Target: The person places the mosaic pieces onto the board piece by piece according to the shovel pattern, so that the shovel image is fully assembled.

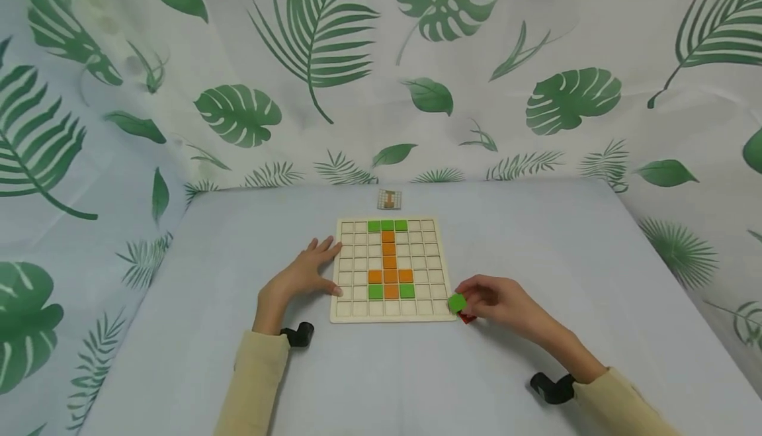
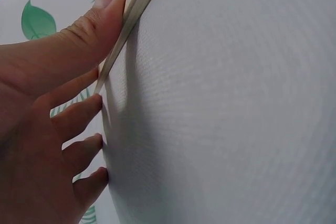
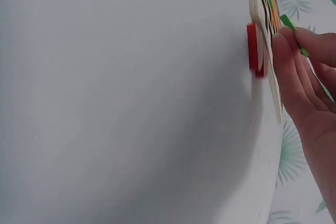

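A pale wooden grid board (image 1: 354, 318) lies on the table, with several orange tiles (image 1: 389, 249) in a column, flanked by one on each side low down. Three green tiles (image 1: 387, 225) sit across its top row, and two more flank the lower orange one. My left hand (image 1: 300, 274) rests at the board's left edge, fingers spread, thumb (image 2: 107, 3) over the rim. Near the lower right corner, my right hand (image 1: 497, 304) pinches a green tile (image 1: 457, 303) between thumb and fingers. A second green piece (image 3: 321, 86) shows deeper in that hand. Below it lies a red tile (image 1: 467, 317).
Behind the board stands a small pattern card (image 1: 389, 199) showing an orange shape on a grid. A white cloth with green leaf prints (image 1: 238, 115) rises at the back and sides of the table (image 1: 381, 376).
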### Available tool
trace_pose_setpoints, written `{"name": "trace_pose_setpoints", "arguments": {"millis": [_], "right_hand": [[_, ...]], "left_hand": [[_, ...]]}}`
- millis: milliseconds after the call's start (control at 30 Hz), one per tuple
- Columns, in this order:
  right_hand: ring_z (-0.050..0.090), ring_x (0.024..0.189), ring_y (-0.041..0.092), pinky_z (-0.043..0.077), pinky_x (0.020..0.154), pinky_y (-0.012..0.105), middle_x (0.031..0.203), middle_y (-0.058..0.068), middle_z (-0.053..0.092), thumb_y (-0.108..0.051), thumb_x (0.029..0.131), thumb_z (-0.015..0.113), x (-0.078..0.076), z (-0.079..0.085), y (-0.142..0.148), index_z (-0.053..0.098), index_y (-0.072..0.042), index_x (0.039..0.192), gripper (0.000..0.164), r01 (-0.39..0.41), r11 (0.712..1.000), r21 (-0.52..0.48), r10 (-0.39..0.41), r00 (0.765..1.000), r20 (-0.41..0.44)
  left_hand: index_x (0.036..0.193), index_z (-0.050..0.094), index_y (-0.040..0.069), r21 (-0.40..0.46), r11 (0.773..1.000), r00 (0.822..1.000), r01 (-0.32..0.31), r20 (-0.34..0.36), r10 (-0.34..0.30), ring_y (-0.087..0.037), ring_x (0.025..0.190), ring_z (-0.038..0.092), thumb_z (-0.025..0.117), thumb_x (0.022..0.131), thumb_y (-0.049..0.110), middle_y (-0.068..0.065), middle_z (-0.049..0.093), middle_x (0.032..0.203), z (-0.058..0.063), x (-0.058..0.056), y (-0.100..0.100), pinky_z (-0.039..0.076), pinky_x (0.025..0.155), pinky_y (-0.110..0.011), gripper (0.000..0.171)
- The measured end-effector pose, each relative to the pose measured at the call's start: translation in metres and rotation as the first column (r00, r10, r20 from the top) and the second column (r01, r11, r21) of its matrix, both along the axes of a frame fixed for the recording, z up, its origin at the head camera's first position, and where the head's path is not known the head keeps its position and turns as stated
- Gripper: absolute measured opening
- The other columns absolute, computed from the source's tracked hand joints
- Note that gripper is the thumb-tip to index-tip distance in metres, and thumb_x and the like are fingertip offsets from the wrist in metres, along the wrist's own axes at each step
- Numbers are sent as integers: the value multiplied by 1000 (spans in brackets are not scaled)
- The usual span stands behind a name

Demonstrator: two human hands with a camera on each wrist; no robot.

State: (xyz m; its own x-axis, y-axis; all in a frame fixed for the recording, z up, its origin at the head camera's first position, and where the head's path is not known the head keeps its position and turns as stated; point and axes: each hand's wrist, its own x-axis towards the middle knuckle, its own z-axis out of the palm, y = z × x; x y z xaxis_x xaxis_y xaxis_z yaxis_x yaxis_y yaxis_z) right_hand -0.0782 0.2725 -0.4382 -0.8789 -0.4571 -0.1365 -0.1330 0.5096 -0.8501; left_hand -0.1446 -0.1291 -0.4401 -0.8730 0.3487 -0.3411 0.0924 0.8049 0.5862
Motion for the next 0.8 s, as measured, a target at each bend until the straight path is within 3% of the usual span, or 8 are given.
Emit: {"name": "trace_pose_setpoints", "arguments": {"millis": [100, 233, 367, 567, 800], "right_hand": [[71, 76, 16, 61, 64, 27, 91, 8, 75, 0, 91, 70, 9, -4, -4, 66, 5, 120, 30, -1, 1000, -24, 2, 999, 48], [68, 72, 11, 58, 60, 24, 90, 7, 76, -2, 88, 76, 14, -7, -15, 68, 4, 115, 29, -10, 999, -37, 11, 1000, 24], [66, 73, 9, 54, 57, 21, 89, 3, 76, -7, 86, 81, 4, -7, -36, 71, 0, 112, 28, -14, 1000, -22, 14, 1000, -12], [67, 79, 9, 58, 69, 19, 90, 0, 74, -11, 83, 85, -15, -10, -62, 74, -3, 106, 26, -4, 1000, 20, 5, 998, -64], [61, 76, 8, 55, 68, 19, 88, -1, 71, -11, 82, 86, -18, -14, -74, 75, -5, 102, 23, -38, 997, 64, 46, 992, -118]], "left_hand": [[163, 31, 14, 8, 1000, 1000, -8, 17, 8, -38, 160, 1, 90, 78, 27, -10, 14, 173, -8, 10, 8, 9, 128, -64, 104], [163, 32, 15, 28, 1000, 999, -13, 38, 12, -38, 160, 0, 90, 77, 27, -9, 14, 173, -11, 17, 12, 10, 127, -65, 104], [163, 31, 13, 11, 1000, 1000, -9, 10, 9, -39, 160, 1, 90, 78, 27, -10, 15, 173, -6, 11, 5, 11, 127, -65, 104], [163, 31, 12, -10, 1000, 1000, -7, -18, 7, -40, 160, 1, 89, 78, 25, -12, 14, 173, 4, -2, -4, 10, 128, -64, 103], [163, 29, 14, 6, 1000, 1000, -3, 13, 3, -39, 160, -1, 89, 79, 26, -10, 12, 173, 2, -2, -2, 10, 128, -64, 104]]}}
